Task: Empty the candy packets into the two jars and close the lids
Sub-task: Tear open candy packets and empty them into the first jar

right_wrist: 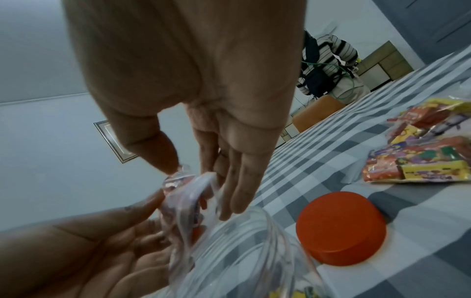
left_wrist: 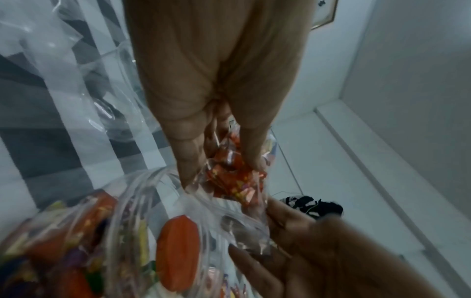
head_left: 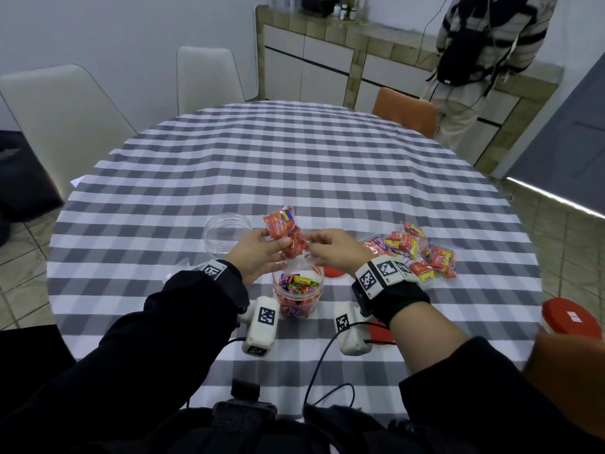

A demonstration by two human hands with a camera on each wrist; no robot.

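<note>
Both hands hold one clear candy packet [head_left: 284, 231] full of red sweets above the near jar [head_left: 297, 293], which is partly filled with candies. My left hand [head_left: 262, 249] pinches the packet's body [left_wrist: 233, 175] between thumb and fingers. My right hand [head_left: 330, 249] pinches the packet's clear open edge [right_wrist: 187, 187]. An empty clear jar [head_left: 226, 231] stands behind my left hand. More full packets [head_left: 414, 253] lie in a heap to the right. A red lid [right_wrist: 341, 227] lies beside the near jar, and another red lid [head_left: 571, 317] sits at the table's right edge.
The round table wears a grey and white checked cloth [head_left: 294, 165]. White chairs [head_left: 65, 113] stand at the far left, an orange chair [head_left: 406, 109] at the far right. A person [head_left: 484, 60] stands at the counter behind. An empty clear wrapper [left_wrist: 63, 66] lies left of the jars.
</note>
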